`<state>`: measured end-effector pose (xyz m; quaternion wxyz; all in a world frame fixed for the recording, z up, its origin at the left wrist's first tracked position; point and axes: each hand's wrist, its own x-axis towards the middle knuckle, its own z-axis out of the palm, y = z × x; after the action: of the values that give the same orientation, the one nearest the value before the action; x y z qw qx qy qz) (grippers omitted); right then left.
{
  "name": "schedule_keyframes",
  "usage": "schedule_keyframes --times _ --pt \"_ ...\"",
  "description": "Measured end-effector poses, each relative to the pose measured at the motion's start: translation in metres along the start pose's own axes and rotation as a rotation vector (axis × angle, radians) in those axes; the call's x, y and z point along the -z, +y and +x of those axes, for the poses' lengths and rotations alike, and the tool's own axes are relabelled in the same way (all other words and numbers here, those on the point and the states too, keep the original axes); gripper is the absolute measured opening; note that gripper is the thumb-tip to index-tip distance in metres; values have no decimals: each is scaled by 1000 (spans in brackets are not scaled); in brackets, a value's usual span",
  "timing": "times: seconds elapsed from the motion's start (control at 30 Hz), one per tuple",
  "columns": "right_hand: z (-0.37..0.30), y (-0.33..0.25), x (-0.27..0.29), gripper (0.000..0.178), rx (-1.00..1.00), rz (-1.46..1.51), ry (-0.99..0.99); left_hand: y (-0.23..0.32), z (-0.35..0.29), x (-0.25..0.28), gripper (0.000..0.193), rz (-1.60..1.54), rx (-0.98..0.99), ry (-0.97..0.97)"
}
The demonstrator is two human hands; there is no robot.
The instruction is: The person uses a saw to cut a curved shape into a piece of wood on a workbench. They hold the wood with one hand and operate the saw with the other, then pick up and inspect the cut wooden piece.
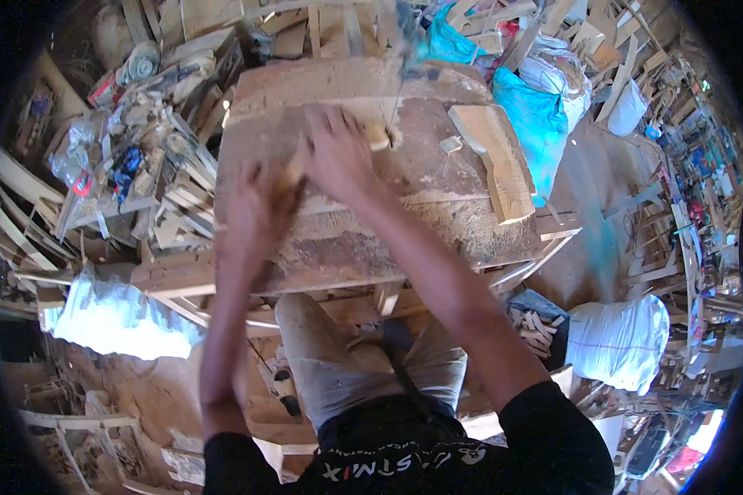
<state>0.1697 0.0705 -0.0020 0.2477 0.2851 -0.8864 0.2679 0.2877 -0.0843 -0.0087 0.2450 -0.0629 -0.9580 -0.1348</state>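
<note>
Both my hands are on a short piece of wood [377, 134] lying on a dusty brown work table [470, 239]. My right hand [338, 153] grips it from above, covering most of it. My left hand [254, 202], smeared by motion, holds its near-left end. The piece's far tip shows past my right fingers, touching or nearly touching a thin upright saw blade [397, 111]. To the right of the blade lie a small wood offcut [451, 145] and a larger curved wooden board [499, 165].
Scrap wood [190, 190] is heaped along the table's left side. A turquoise sack [532, 115] leans at the back right corner. A white sack [623, 342] and a dark bin of offcuts [541, 326] stand on the right. Sawdust coats the table.
</note>
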Motion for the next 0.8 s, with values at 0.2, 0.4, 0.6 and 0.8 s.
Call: schedule_keyframes --times 0.2,0.4,0.6,0.8 --pt "-129 -15 114 57 -261 -20 -184 94 -79 32 49 -955 246 -334" --pt "-137 41 135 47 122 33 -351 95 -54 12 34 -686 -81 -103" --pt "-90 141 153 44 181 -138 -368 52 -43 23 32 -437 -61 57" --pt "-58 150 167 47 79 -157 -417 31 -51 12 41 -284 -42 -8"
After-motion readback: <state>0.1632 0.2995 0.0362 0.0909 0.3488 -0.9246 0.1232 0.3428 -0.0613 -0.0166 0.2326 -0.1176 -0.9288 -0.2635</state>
